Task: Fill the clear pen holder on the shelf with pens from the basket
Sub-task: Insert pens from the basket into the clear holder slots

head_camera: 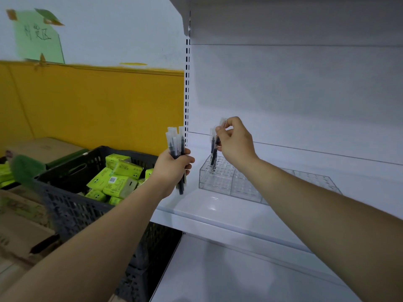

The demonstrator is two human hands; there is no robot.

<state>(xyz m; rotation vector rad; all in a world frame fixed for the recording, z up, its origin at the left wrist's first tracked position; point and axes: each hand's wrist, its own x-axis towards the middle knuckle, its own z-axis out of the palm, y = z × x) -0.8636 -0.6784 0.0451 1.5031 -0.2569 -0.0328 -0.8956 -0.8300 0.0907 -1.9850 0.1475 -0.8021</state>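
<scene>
White shelf (218,205), yellow-and-white wall behind; clear pen holder (218,182) stood near the shelf's left end. The right hand (236,144) pinched pens (214,153) by their caps, tips at the rear left cells: insertion step, judged early. The left hand (174,168) gripped a reserve bundle (175,142) beside the basket (72,205). Next move likely needed upright alignment over one cell. Green wall note (37,38): handwritten characters, blurred.

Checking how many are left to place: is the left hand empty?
No, the left hand grips a bundle of pens upright.

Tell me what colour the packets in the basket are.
The packets are bright yellow-green, some with small dark faces; head view shows it best.
</scene>
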